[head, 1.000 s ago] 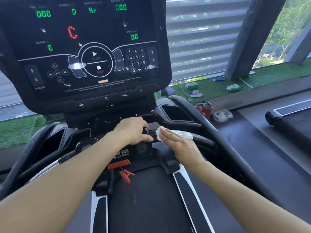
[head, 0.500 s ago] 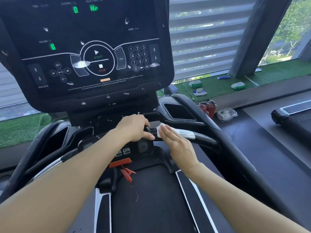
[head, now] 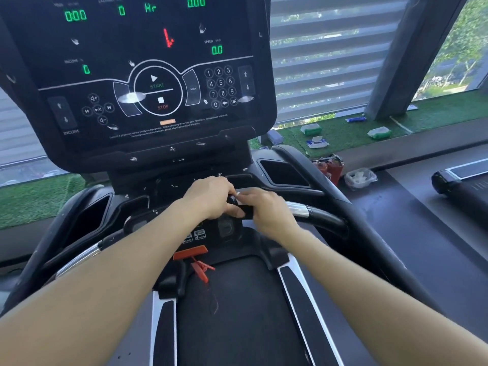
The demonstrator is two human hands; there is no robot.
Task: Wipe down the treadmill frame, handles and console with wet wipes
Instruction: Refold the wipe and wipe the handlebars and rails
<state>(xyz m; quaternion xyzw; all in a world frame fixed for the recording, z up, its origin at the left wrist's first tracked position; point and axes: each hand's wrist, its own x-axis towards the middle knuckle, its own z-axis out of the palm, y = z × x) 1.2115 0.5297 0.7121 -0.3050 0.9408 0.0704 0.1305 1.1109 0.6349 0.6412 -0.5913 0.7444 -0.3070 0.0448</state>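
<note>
Since both hands are bunched up at the inner end of the right handlebar point(head: 314, 215), I'd say this is somewhere mid-job, on the handles part. The left hand point(head: 211, 198) is curled around the black grip right at the centre hub, holding it, probably just to steady things. The right hand point(head: 266, 210) is wrapped over the bar just beside it, touching the left, and only a tiny sliver of white wet wipe point(head: 237, 193) peeks out between them, so the wipe seems to be balled up under the right fingers. Can't see how much of it is in there.

What's done? Honestly hard to call. The console point(head: 148, 75) at 12 o'clock has smudgy glare patches and little white flecks along its lower edge, so my guess is it hasn't been wiped yet, or not thoroughly. The left handlebar point(head: 79, 257) at 9 o'clock and the outer frame arms show no clear sign either way.

Spare wipe packs point(head: 317, 142) sit on the green turf ledge point(head: 435, 112) out at 2 o'clock, well apart from the hands. The red safety clip point(head: 202, 269) hangs below the hub at 6 o'clock.

I'd figure most of the job is still left.
</note>
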